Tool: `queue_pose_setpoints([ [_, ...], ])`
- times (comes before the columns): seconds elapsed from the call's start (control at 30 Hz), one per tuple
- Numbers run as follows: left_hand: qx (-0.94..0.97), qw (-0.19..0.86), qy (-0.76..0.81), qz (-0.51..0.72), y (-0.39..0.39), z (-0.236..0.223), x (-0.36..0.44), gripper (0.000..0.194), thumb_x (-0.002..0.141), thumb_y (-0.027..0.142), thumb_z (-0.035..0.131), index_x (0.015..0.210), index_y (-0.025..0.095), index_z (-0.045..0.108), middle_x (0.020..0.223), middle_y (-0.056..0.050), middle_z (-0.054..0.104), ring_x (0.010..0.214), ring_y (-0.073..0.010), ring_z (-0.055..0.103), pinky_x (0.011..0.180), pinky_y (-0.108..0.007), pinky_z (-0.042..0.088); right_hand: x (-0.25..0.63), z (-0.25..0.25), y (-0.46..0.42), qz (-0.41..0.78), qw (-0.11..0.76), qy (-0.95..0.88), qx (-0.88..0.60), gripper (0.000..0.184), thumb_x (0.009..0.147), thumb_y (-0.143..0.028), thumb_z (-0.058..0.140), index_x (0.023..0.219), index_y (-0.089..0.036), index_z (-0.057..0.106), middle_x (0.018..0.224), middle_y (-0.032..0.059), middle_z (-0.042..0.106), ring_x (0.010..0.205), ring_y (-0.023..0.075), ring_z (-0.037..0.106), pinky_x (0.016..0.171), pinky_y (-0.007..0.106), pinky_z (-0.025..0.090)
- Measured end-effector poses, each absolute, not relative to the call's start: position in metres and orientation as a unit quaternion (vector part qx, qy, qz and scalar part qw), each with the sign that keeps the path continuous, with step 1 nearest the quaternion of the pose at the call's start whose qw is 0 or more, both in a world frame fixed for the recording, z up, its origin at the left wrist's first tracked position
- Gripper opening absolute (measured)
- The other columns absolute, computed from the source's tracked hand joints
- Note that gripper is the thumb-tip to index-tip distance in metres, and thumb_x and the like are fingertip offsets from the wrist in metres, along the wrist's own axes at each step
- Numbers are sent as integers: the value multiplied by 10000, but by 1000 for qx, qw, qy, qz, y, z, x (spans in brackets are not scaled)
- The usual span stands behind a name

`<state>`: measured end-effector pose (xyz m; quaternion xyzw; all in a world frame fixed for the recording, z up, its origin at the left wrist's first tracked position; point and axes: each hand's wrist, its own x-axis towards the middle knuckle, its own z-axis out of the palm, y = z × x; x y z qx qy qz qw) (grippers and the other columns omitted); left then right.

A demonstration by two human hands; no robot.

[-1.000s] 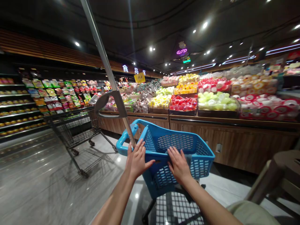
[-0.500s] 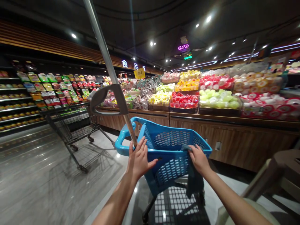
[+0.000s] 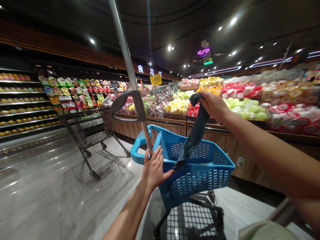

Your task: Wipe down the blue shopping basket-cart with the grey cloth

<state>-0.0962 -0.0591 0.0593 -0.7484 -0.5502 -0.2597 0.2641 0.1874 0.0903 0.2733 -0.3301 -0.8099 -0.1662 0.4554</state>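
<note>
My left hand [image 3: 154, 168] rests on the near rim of a blue plastic shopping cart [image 3: 200, 181], fingers stretched out and thumb spread to the right. Just beyond its fingertips, a metal pole with a grey loop handle [image 3: 142, 106] rises at the cart's handle end; its lower end is hidden. Raised above the basket, my right hand [image 3: 212, 105] is closed around the top of a dark grey-blue cloth [image 3: 193, 138]. The cloth hangs down at a slant, its lower end at the near rim beside my left thumb.
A black wire cart [image 3: 87, 133] stands on the grey tiled floor [image 3: 50, 196] at left. Behind the blue cart runs a wood-fronted display counter [image 3: 170, 128] heaped with wrapped sweets. Shelves of packaged goods [image 3: 27, 110] line the left. Someone's light-coloured clothing or a seat shows at bottom right.
My right hand has lifted from the cart's near rim, pulling the cloth up over the basket. My left hand stays at the rim. The view has turned slightly left.
</note>
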Motion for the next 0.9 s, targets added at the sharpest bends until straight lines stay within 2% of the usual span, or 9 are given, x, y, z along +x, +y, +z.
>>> queue_pose_setpoints([
  [0.1, -750, 261, -548, -263, -59, 59, -97, 616, 787, 607, 578, 1173, 133, 647, 1398, -158, 532, 1371, -330, 384, 1196, -521, -21, 186, 253, 66, -118, 440, -836, -307, 335, 982, -295, 387, 1263, -187, 534, 1188, 97, 632, 1050, 223, 581, 947, 380, 439],
  [0.2, -750, 257, -546, -272, -58, 58, -97, 613, 784, 606, 585, 1160, 127, 647, 1395, -164, 533, 1361, -320, 402, 1196, -506, -57, 172, 188, 39, -63, 415, -852, -312, 334, 976, -274, 382, 1267, -211, 533, 1148, 64, 660, 1000, 190, 621, 887, 339, 487],
  [0.3, -748, 259, -544, -278, -58, 57, -98, 591, 794, 581, 585, 1167, 124, 641, 1400, -168, 526, 1359, -321, 406, 1197, -511, -54, 147, 101, 16, 11, 286, -911, -298, 353, 942, -297, 443, 1272, -236, 552, 1232, 63, 642, 1123, 207, 594, 946, 360, 476],
  [0.4, -752, 263, -539, -273, -59, 58, -99, 585, 794, 565, 586, 1174, 124, 637, 1407, -169, 518, 1365, -327, 395, 1196, -527, -38, 126, 36, 7, -16, 240, -912, -331, 592, 854, -420, 587, 1392, -208, 463, 1289, 127, 599, 1184, 275, 551, 985, 429, 445],
  [0.43, -755, 263, -537, -270, -59, 58, -99, 587, 790, 565, 589, 1176, 125, 637, 1407, -167, 518, 1367, -330, 392, 1195, -533, -32, 122, 25, 7, -14, 241, -909, -341, 577, 872, -422, 566, 1397, -207, 458, 1263, 122, 616, 1150, 264, 571, 970, 420, 455],
  [0.53, -755, 262, -540, -265, -61, 59, -100, 591, 784, 560, 593, 1185, 128, 634, 1404, -165, 522, 1368, -335, 388, 1193, -544, -4, 122, 10, 14, -37, 264, -892, -365, 537, 909, -463, 515, 1387, -223, 474, 1279, 116, 611, 1192, 279, 539, 1037, 501, 380],
  [0.63, -752, 257, -547, -265, -61, 58, -98, 598, 784, 564, 587, 1191, 128, 632, 1409, -162, 518, 1371, -337, 381, 1193, -542, 15, 130, 3, 18, -82, 302, -838, -447, 521, 923, -555, 457, 1347, -262, 529, 1402, 132, 514, 1341, 369, 377, 1057, 668, 231],
  [0.7, -752, 255, -547, -266, -61, 58, -96, 604, 782, 572, 584, 1187, 127, 633, 1411, -158, 517, 1374, -337, 376, 1194, -539, 11, 132, -3, 16, -88, 320, -794, -509, 557, 919, -606, 426, 1357, -275, 523, 1419, 148, 492, 1345, 399, 362, 1027, 704, 224],
  [0.9, -744, 255, -554, -272, -60, 59, -96, 571, 780, 547, 591, 1158, 121, 639, 1407, -170, 519, 1380, -344, 367, 1190, -554, -30, 98, -3, -2, -57, 346, -809, -472, 541, 915, -562, 471, 1364, -263, 518, 1271, 136, 586, 1181, 299, 529, 995, 497, 386],
])
